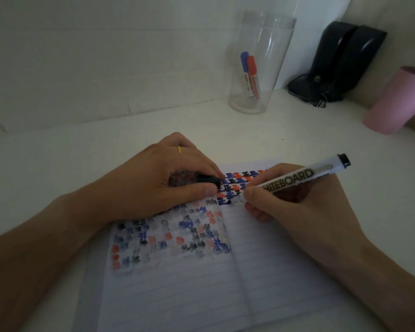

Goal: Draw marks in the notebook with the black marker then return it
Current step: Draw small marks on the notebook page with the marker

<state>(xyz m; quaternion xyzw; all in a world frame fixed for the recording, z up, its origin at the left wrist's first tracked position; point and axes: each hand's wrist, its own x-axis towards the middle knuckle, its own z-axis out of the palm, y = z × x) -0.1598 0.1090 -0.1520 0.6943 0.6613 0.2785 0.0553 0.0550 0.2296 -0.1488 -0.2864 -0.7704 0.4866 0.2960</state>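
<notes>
An open lined notebook [189, 283] lies on the white table, its upper part covered with rows of small black, blue and red marks. My right hand [304, 212] grips the black whiteboard marker [295, 179] with its tip pressed on the right page, just right of the spine and below the rows of marks. My left hand [158, 180] rests on the left page and pinches the marker's black cap [207, 179] between thumb and fingers. A yellow ring sits on one left finger.
A clear plastic jar [256, 68] at the back holds a blue and a red marker [250, 73]. A black device [340, 65] leans in the right corner beside a pink cup [395, 101]. White walls close off the back and right.
</notes>
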